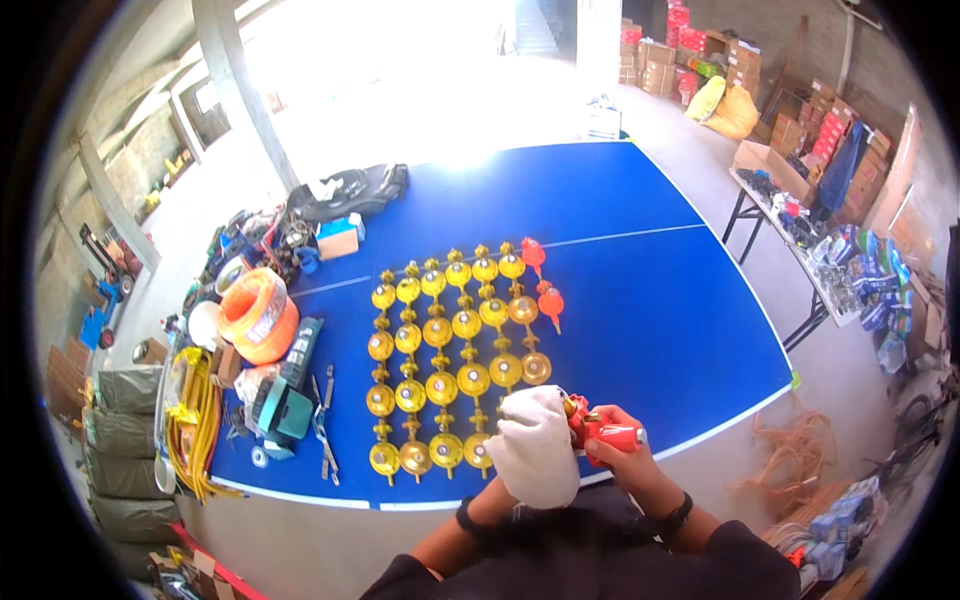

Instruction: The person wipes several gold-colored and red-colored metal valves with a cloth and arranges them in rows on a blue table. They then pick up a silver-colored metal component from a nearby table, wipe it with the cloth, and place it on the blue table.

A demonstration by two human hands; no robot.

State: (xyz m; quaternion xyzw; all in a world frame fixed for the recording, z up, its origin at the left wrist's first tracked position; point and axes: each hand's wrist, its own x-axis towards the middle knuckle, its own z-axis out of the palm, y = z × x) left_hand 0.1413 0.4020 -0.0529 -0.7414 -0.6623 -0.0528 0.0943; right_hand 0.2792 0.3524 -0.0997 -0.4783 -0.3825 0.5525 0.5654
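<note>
My left hand (497,497) is mostly hidden under a white cloth (540,445), which it holds bunched up against a red gas regulator (620,437). The fingers of my right hand (628,468) wrap round that regulator's red body, and its brass fitting points toward the cloth. Both hands are above the near edge of the blue table (680,330). Just beyond them, yellow gas regulators (467,324) lie in several rows with their round faces up. Two red gas regulators (551,302) lie at the right end of the far rows.
On the table's left are an orange hose roll (258,318), a teal tool case (285,408), metal wrenches (325,430) and coiled yellow hose (192,425). A black bag (350,192) lies at the far left. A cluttered folding table (800,245) stands right, near stacked boxes (655,70).
</note>
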